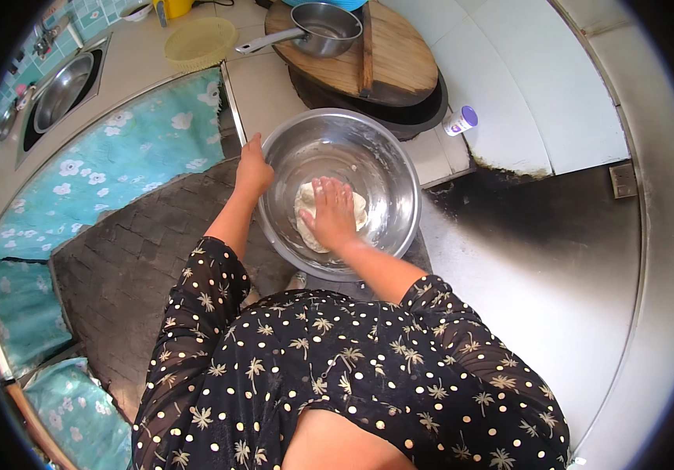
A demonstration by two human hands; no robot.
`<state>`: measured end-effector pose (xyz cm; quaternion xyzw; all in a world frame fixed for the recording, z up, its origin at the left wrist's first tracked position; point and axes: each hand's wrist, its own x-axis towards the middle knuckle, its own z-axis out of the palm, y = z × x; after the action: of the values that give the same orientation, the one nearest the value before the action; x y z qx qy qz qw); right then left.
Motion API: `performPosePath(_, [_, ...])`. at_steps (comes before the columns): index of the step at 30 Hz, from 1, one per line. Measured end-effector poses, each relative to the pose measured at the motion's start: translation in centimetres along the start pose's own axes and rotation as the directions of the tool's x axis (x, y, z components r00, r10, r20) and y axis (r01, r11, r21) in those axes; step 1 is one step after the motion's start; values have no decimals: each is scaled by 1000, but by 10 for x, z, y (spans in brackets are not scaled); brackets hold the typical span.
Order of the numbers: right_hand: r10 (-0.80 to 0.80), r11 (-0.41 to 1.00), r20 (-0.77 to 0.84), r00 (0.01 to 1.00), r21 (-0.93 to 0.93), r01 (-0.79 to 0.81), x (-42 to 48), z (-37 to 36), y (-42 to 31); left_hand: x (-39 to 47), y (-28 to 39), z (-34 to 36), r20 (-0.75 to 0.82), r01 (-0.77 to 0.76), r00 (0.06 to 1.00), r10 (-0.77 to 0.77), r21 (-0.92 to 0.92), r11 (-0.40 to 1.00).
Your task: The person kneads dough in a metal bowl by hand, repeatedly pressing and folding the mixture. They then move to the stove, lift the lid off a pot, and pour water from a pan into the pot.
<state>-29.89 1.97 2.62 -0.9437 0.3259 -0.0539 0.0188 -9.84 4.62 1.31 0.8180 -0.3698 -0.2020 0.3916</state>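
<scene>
A large stainless steel bowl [393, 141] stands in front of me, its inner wall smeared with whitish residue. Pale dough [307, 226] lies in its bottom. My right hand [332, 211] presses flat on the dough with its fingers pointing away from me; it does not close around it. My left hand [255, 167] grips the bowl's rim at the left side, and part of its fingers is hidden behind the rim.
Beyond the bowl, a steel saucepan [328, 29] sits on a round wooden lid [401, 59] over a large dark wok. A white and purple container [460, 121] stands right of it. A yellow plastic basket [201, 42] and a steel pan [64, 93] are on the left counter.
</scene>
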Motion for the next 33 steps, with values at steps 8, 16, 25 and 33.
performPosePath(8, [53, 999, -96, 994, 15, -51, 22, 30, 6, 3, -8, 1, -2, -31, 1000, 31, -79, 996])
performPosePath(16, [88, 995, -112, 990, 56, -82, 76, 55, 29, -3, -2, -5, 68, -19, 997, 25, -95, 995])
performPosePath(25, [-16, 996, -145, 989, 83, 28, 135, 61, 53, 7, 7, -9, 44, -4, 999, 11, -164, 986])
performPosePath(33, [-15, 999, 51, 999, 48, 13, 139, 63, 58, 15, -3, -3, -13, -30, 999, 29, -51, 998])
